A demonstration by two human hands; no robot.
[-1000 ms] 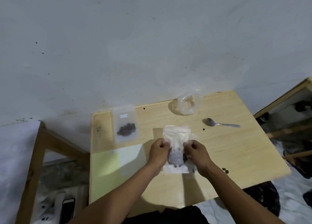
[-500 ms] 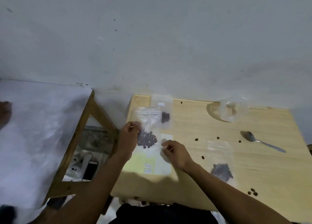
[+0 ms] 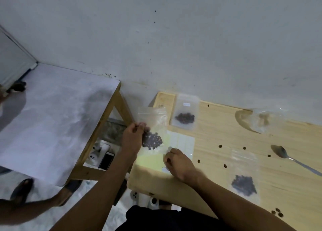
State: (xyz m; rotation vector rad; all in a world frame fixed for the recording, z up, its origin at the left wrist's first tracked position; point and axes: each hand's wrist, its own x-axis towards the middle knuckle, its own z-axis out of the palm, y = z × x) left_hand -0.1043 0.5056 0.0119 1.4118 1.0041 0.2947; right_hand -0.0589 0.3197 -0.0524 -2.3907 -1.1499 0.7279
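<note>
Zip bag of beans, head view: pinched at side by left hand, upright over left edge of label sheet. Previous bag now flat, well right of sheet. Right hand curled on sheet, grip blurred, cannot tell. Labelling likely next.
</note>
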